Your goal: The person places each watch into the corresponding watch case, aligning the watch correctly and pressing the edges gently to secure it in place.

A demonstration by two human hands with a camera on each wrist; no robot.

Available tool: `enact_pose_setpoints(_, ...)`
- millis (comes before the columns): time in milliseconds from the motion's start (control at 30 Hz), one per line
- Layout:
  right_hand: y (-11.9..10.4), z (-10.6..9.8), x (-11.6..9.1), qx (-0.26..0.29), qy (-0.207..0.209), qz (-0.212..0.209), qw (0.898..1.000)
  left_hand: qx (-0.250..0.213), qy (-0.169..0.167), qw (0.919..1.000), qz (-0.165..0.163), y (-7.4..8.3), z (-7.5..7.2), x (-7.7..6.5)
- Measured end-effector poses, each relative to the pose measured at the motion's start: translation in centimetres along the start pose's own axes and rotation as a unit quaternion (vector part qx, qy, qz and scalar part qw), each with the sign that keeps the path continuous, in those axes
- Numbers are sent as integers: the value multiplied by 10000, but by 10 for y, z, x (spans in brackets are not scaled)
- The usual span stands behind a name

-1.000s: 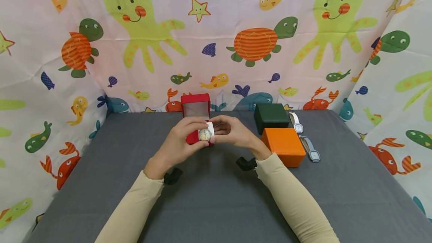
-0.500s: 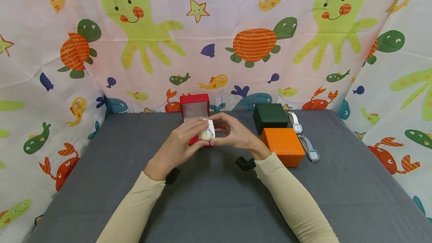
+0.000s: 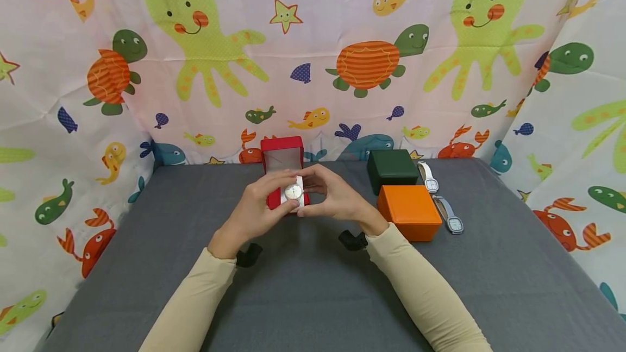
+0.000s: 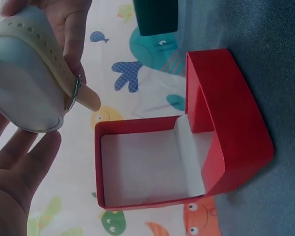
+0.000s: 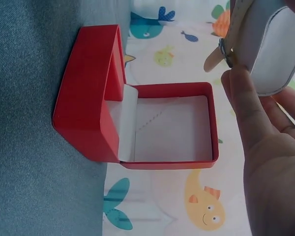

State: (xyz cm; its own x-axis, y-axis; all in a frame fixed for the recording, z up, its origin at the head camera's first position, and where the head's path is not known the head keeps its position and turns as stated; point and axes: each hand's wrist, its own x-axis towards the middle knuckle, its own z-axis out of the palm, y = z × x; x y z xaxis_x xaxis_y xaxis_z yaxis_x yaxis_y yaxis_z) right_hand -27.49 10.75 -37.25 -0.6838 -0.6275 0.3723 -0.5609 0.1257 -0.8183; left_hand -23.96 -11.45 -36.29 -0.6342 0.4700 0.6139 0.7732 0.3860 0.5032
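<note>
Basically, wristwatch on white cushion, both hands gripping it, held up in front of open red box.

Dial marks were too small to read; faint dotted line on white lid lining, couldn't tell if lettering. L hand was part-curled, fingers & thumb grasping cushion + watch from L side; R hand was bent round R side, thumb low, fingers high, also gripping. Pale strap w/ metal buckle ran round cushion, which was apart from box in wrist views. To R on grey cloth: green box, orange box nearer, plus white-strap watch & pale-blue-strap watch beside them.
</note>
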Motion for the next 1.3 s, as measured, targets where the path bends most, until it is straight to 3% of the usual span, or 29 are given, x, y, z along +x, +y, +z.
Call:
enact_pose_setpoints(233, -15, 4, -3, -50, -57, 236, 9997, -215, 99, 9995, -184, 0, 0, -4)
enact_pose_setpoints(433, -34, 4, -6, -153, -101, 111, 9998, -298, 115, 9991, -272, -3, 2, -5)
enact_pose_setpoints(567, -27, 4, -5, -182, -83, 42, 9998, -569, 127, 9972, -469, -2, 3, -4)
enact_pose_setpoints(800, -5, 3, -2, -217, 21, -61, 9997, -1073, 185, 9915, -718, 24, -6, 0)
enact_pose_setpoints(933, -3, 1, 0, -134, -7, -179, 9997, -1137, 184, 9897, -855, 28, -9, 3)
enact_pose_setpoints(1167, -4, -2, 2, -208, -90, -148, 9996, -1189, 175, 9886, -905, 28, -10, 8)
enact_pose_setpoints(1300, -4, -4, 3, -249, -111, -120, 9996, -1159, 171, 9887, -930, 8, -3, 7)
